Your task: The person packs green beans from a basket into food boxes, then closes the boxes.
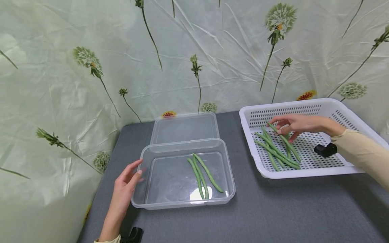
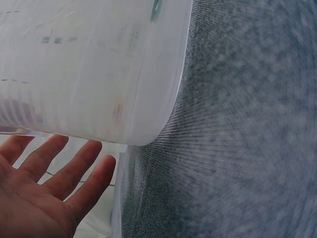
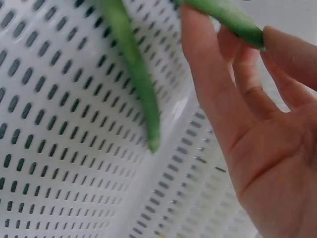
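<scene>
My right hand (image 1: 299, 124) is over the white basket and pinches a green bean (image 3: 233, 20) between thumb and fingers, as the right wrist view shows. Several other green beans (image 1: 275, 153) lie loosely together on the basket's slotted floor beneath it. At the left side of a clear plastic box (image 1: 182, 204), my left hand (image 1: 121, 190) has its fingers spread and its fingertips right at the wall. The left wrist view shows that palm (image 2: 34, 208) facing the box, with relaxed fingers. Three green beans (image 1: 209, 173) lie side by side in the box's right half.
The white slotted basket (image 1: 307, 173) stands on the right of the grey table (image 1: 243, 216). Behind the box lies a clear flat lid (image 1: 185, 128). A flower-patterned sheet (image 1: 170, 81) hangs at the back and left of the table.
</scene>
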`<state>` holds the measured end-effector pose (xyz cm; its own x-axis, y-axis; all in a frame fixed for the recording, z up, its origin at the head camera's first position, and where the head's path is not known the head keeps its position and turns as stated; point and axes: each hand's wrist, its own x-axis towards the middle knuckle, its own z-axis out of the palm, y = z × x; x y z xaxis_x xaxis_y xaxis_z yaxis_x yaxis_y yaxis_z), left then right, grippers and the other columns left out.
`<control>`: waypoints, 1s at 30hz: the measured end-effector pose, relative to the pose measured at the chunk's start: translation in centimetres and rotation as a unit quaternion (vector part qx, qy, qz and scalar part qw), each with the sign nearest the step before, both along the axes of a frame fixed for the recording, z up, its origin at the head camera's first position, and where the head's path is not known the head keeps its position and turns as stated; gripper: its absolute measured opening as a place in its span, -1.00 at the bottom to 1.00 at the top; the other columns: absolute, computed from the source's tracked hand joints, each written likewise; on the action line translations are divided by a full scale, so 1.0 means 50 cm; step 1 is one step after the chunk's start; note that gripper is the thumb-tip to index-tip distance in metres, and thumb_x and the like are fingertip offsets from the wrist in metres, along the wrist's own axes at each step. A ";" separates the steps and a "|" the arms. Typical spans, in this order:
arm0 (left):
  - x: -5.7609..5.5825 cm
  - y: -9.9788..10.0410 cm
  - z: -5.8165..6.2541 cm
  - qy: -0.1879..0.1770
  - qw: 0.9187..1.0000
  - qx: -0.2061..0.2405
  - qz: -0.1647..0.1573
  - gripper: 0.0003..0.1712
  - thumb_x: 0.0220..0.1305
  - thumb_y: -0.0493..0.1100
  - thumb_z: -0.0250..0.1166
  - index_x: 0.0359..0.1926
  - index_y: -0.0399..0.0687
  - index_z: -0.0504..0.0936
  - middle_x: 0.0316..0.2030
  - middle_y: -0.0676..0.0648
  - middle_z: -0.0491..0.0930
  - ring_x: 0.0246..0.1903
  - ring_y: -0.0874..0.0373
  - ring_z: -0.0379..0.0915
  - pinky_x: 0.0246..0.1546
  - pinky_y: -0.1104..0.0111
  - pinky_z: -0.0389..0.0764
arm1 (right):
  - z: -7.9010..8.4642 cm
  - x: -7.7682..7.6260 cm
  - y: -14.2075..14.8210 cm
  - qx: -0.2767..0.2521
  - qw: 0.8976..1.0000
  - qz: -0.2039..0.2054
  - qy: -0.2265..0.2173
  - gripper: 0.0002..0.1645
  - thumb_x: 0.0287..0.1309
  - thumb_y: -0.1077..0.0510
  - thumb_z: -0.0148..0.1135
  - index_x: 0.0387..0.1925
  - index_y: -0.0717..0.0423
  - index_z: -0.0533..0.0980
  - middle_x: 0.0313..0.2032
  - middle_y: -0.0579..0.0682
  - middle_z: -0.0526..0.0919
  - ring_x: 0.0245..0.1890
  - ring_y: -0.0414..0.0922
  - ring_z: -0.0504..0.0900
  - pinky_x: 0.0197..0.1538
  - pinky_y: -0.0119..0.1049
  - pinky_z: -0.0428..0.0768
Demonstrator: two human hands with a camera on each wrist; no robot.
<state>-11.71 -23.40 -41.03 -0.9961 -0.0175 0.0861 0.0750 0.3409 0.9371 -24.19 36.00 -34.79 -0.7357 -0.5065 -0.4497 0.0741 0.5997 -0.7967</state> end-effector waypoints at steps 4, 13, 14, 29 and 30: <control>0.001 0.000 0.001 -0.004 1.000 -0.004 0.000 -0.54 0.52 -0.08 0.08 0.36 -0.06 0.40 0.34 -0.05 0.36 0.11 0.26 0.50 -0.09 0.43 0.57 | 0.014 0.008 -0.003 -0.020 1.000 0.005 -0.008 -0.27 0.45 0.16 0.03 0.47 0.23 -0.05 -0.04 0.39 0.45 -0.20 0.06 0.58 -0.22 0.07 0.66; 0.004 -0.002 -0.002 -0.007 1.000 -0.007 0.001 -0.54 0.52 -0.09 0.08 0.36 -0.04 0.40 0.34 -0.04 0.36 0.11 0.24 0.50 -0.09 0.43 0.57 | 0.051 0.040 -0.018 -0.064 0.996 -0.010 0.055 -0.33 0.50 0.22 -0.06 0.46 0.21 -0.10 -0.08 0.31 0.51 -0.20 0.12 0.63 -0.26 0.10 0.67; 0.004 -0.003 -0.002 -0.005 1.000 -0.006 0.002 -0.54 0.52 -0.09 0.08 0.36 -0.04 0.40 0.34 -0.04 0.36 0.11 0.24 0.50 -0.10 0.43 0.57 | 0.055 0.044 -0.021 -0.065 0.996 -0.015 0.065 -0.31 0.49 0.24 -0.04 0.46 0.23 -0.10 -0.06 0.29 0.50 -0.20 0.10 0.64 -0.27 0.10 0.67; 0.000 -0.003 -0.004 -0.003 1.000 -0.003 -0.003 -0.54 0.52 -0.08 0.08 0.36 -0.05 0.40 0.33 -0.05 0.37 0.10 0.24 0.50 -0.10 0.42 0.57 | 0.106 0.117 -0.072 -0.092 0.978 -0.027 0.183 -0.18 0.37 0.33 0.12 0.53 0.12 0.00 0.10 0.18 0.51 -0.09 -0.02 0.66 -0.13 -0.09 0.67; 0.000 -0.003 -0.003 -0.003 1.000 -0.004 -0.003 -0.54 0.52 -0.08 0.08 0.36 -0.05 0.40 0.33 -0.05 0.37 0.10 0.24 0.50 -0.10 0.43 0.57 | 0.108 0.124 -0.079 -0.098 0.976 -0.037 0.192 -0.18 0.37 0.33 0.13 0.53 0.09 0.01 0.10 0.17 0.52 -0.08 -0.02 0.66 -0.14 -0.09 0.67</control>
